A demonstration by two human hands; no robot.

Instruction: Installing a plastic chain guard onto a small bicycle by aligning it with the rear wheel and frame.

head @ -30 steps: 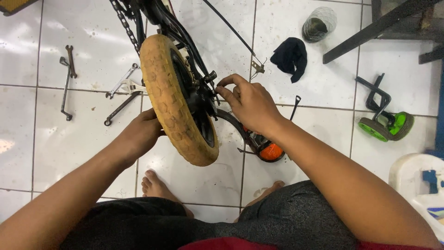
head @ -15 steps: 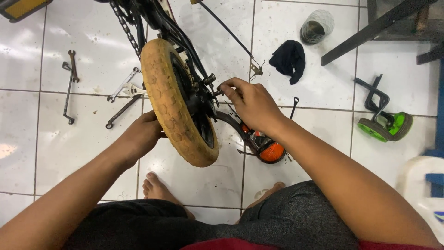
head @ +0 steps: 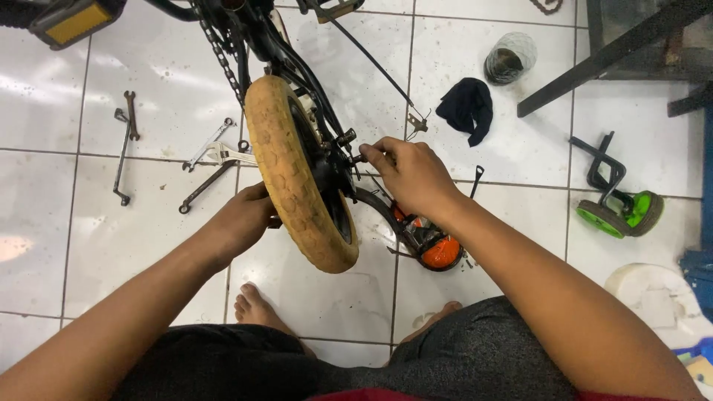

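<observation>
A small bicycle wheel with a worn yellow tyre (head: 293, 174) stands upright in a black frame (head: 297, 67) over the white tiled floor. My left hand (head: 241, 219) is closed against the wheel's left side near the axle; what it grips there is hidden by the tyre. My right hand (head: 408, 174) pinches the axle end (head: 355, 156) on the wheel's right side with fingertips. The chain (head: 219, 52) runs up from the hub on the left. A black mudguard with an orange reflector (head: 438, 249) lies on the floor under my right forearm.
Wrenches and spanners (head: 215, 152) lie on the tiles left of the wheel, more (head: 125, 145) further left. A black cloth (head: 466, 108), a mesh-covered jar (head: 511, 59), green training wheels (head: 616, 212) and a dark table leg (head: 609, 52) sit to the right. My bare feet (head: 256, 308) are below.
My right hand has stayed at the axle end, its fingers shifting slightly. The left hand stays on the wheel's left side. The view has tilted a little.
</observation>
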